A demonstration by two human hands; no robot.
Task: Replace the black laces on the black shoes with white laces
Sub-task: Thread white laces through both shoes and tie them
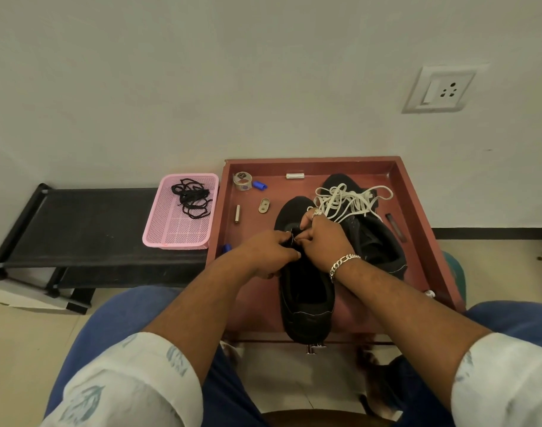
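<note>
A black shoe (306, 303) lies in the red-brown tray (417, 217), toe pointing away from me. My left hand (268, 252) and my right hand (323, 238) meet over its lacing area, fingers curled; each pinches a thin black lace (291, 237) between them. A second black shoe (374, 238) lies to the right, with a loose bundle of white laces (346, 200) on top of it. Another black lace (191, 197) lies tangled in the pink basket (177, 229) left of the tray.
In the tray lie a tape roll (242, 181), a blue cap (259, 185), a white tube (295, 176), a small metal cylinder (237, 213) and an oval metal piece (264, 205). The basket sits on a black bench (88, 229). A wall socket (442, 89) is at upper right.
</note>
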